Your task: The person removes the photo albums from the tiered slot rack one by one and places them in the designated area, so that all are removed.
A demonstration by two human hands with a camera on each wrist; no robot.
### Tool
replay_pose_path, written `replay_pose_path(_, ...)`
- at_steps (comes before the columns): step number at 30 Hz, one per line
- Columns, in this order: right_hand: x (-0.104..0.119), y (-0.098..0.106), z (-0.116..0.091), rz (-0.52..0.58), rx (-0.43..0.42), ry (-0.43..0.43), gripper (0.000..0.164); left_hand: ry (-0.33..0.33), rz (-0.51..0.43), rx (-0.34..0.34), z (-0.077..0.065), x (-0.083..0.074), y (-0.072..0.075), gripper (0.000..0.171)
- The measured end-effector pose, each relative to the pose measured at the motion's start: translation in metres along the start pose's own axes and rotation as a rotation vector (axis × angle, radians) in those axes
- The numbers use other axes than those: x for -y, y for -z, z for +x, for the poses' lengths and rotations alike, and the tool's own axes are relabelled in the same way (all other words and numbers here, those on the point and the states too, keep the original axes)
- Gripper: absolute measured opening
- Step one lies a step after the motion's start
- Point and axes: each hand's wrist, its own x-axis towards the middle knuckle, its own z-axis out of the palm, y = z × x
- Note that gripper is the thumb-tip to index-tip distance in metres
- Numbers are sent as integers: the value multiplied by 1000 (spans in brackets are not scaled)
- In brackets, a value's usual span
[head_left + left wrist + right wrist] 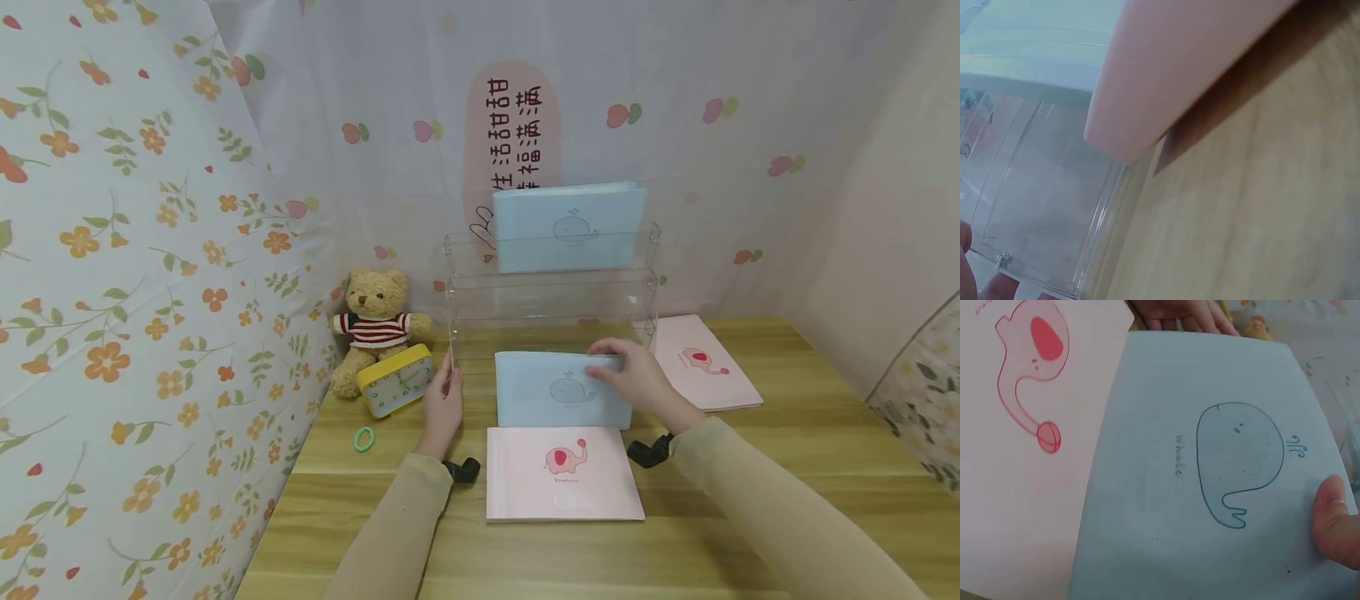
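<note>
A pink elephant notebook [562, 492] lies nearest, before the blue whale notebook [528, 392] the right hand [637, 377] pinches. The left hand [443, 408] grips the clear rack [517, 297] at its left side, near an alarm clock [397, 382] and teddy bear [375, 312]. Another whale notebook [536, 237] stands in the top tier. The pinched cover says "Whale"; the wall cloth [382, 167] bears Chinese characters.
</note>
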Motion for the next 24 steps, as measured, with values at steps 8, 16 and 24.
replay_pose_path(8,-5,-5,-1,-73,-24,49,32,23,8,16,2,0,2,50)
replay_pose_path(16,-7,-11,-10,-107,-15,54,38,31,20,2,13,18,0,48)
replay_pose_path(24,-16,-24,-19,-117,-30,33,42,-47,38,-15,14,28,-1,50)
